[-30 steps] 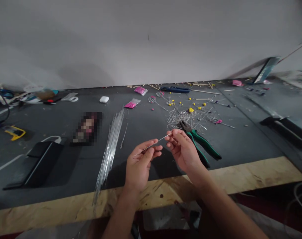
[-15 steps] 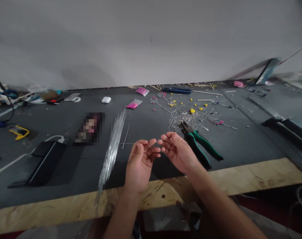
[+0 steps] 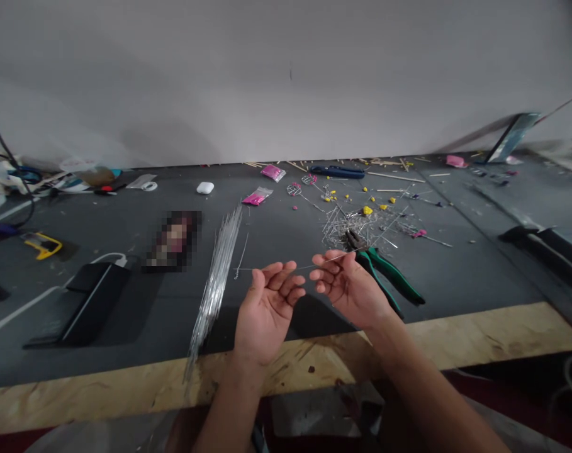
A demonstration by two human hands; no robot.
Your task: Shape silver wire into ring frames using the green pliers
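A thin metal wire (image 3: 306, 267) runs between my hands, slightly bent, with its left end reaching out past my left fingers. My left hand (image 3: 267, 308) pinches it between thumb and fingers, palm turned up. On the right, my right hand (image 3: 352, 286) pinches the same wire, and its far end sticks out over the pliers. Green-handled pliers (image 3: 394, 277) lie just beyond my right hand. A bundle of straight wires (image 3: 214, 277) rests left of my left hand. Behind the pliers is a heap of short cut wires (image 3: 345, 226).
Pink bead packets (image 3: 257, 196), yellow bits (image 3: 367, 211) and a dark blue cutter (image 3: 337, 172) lie toward the wall. At left are a black stand (image 3: 85, 302) with a white cable and a yellow-handled tool (image 3: 43, 245). A handsaw (image 3: 545, 245) lies right. A wooden edge (image 3: 479, 324) borders the table.
My hands have moved apart along the wire, leaving a longer stretch visible between them. My right hand has shifted right, and the view has shifted slightly.
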